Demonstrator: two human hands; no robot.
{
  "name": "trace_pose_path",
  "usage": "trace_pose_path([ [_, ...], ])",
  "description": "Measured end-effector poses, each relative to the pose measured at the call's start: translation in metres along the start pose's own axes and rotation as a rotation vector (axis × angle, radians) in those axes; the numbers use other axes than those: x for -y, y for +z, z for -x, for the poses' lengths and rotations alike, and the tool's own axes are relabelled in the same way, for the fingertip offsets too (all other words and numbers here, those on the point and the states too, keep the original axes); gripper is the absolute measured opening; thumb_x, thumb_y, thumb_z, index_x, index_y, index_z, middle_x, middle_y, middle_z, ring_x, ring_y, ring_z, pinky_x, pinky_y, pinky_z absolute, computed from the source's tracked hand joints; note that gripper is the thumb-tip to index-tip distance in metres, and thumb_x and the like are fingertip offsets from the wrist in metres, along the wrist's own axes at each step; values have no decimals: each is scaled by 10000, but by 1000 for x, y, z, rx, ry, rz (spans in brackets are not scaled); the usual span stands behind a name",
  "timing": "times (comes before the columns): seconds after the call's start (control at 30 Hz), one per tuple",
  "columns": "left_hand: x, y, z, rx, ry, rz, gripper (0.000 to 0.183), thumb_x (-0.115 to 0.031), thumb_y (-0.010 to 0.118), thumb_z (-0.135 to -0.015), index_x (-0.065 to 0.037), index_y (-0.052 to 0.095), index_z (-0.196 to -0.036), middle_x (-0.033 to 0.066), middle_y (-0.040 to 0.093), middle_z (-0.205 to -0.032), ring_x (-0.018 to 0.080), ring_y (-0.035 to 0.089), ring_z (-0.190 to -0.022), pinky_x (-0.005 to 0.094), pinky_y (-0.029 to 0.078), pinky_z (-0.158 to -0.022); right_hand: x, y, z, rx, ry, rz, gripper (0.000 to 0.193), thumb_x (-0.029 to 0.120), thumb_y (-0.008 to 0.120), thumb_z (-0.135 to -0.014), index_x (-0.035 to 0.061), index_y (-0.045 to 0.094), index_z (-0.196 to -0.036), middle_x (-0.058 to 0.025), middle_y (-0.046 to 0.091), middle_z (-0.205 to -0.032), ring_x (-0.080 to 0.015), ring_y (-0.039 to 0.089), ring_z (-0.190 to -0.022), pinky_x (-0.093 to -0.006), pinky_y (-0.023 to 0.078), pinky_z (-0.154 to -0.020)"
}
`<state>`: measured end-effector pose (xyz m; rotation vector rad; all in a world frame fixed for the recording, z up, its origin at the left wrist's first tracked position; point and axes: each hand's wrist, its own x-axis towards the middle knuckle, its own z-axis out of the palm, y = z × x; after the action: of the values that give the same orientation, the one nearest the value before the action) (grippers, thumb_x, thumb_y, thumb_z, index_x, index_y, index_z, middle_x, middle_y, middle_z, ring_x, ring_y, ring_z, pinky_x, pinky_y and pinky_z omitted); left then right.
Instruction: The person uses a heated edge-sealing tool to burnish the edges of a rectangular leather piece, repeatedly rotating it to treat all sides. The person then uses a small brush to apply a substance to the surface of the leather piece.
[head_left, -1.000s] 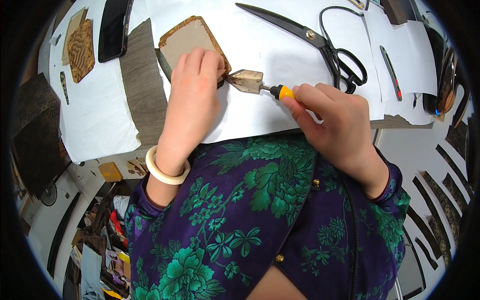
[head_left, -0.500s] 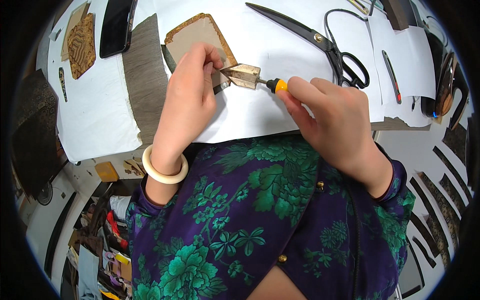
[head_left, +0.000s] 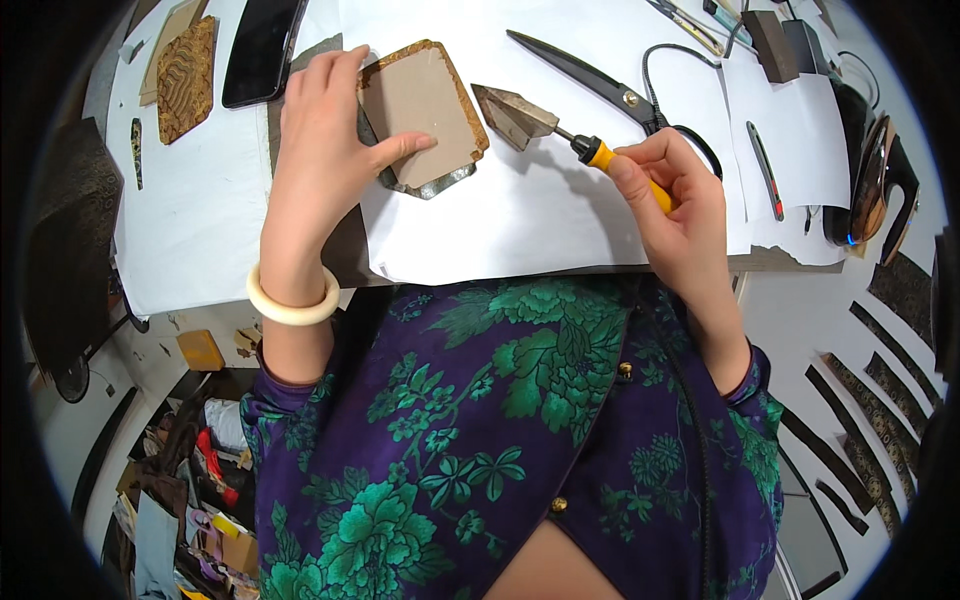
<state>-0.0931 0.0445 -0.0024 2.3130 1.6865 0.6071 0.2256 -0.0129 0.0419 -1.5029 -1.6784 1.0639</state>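
Observation:
A beige board [head_left: 415, 105] with a golden-brown patterned border lies over a dark, shiny piece [head_left: 445, 187] whose edge shows below it. My left hand [head_left: 325, 130] rests at the board's left side, its thumb flat on the beige face and its fingers stretched past the upper left edge. My right hand [head_left: 680, 195] is closed around the yellow handle of a small iron [head_left: 520, 115]. The iron's wedge-shaped metal head points left, just right of the board and apart from it. A white bangle [head_left: 290, 308] circles my left wrist.
Large black scissors [head_left: 600, 85] lie beyond my right hand, with a dark cord [head_left: 648, 75] across them. A slim cutter [head_left: 765, 170] sits to the right. A black phone [head_left: 262, 55] and a patterned brown piece [head_left: 188, 85] are at the far left. White paper [head_left: 480, 240] covers the table.
My left hand has gone from closed fingers by the iron's tip to lying with its thumb on the board. The iron has lifted off the board's corner and moved right.

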Motion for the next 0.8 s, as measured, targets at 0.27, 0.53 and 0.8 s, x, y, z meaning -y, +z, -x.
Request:
trace_pose_path([
  [0.27, -10, -21, -25, 387, -195, 45, 677, -282, 966, -736, 22, 641, -1246, 138, 699, -1080, 295, 650, -1076, 406, 517, -939, -16, 7, 6, -82, 181, -468, 158, 169, 693, -1062, 33, 617, -1036, 52, 594, -704, 23, 406, -602, -185, 256, -527],
  [0.53, -17, -44, -5, 116, -472, 1657, 587, -12, 769, -923, 10, 524, -1457, 139, 693, -1304, 215, 684, -1198, 355, 553, -1050, -23, -9, 11, 7, 382, -980, 291, 388, 544, -1130, 134, 550, -989, 60, 456, -658, 1, 302, -503, -170, 204, -427],
  [0.8, -86, -34, 8, -37, -505, 1731, 539, 3, 786, -893, -1, 528, -1367, 141, 668, -1253, 208, 658, -1181, 364, 538, -1034, -15, 0, 13, 326, 215, -1242, 338, 395, 459, -1154, 77, 564, -1109, 30, 397, -618, -23, 247, -474, -190, 196, -427],
])
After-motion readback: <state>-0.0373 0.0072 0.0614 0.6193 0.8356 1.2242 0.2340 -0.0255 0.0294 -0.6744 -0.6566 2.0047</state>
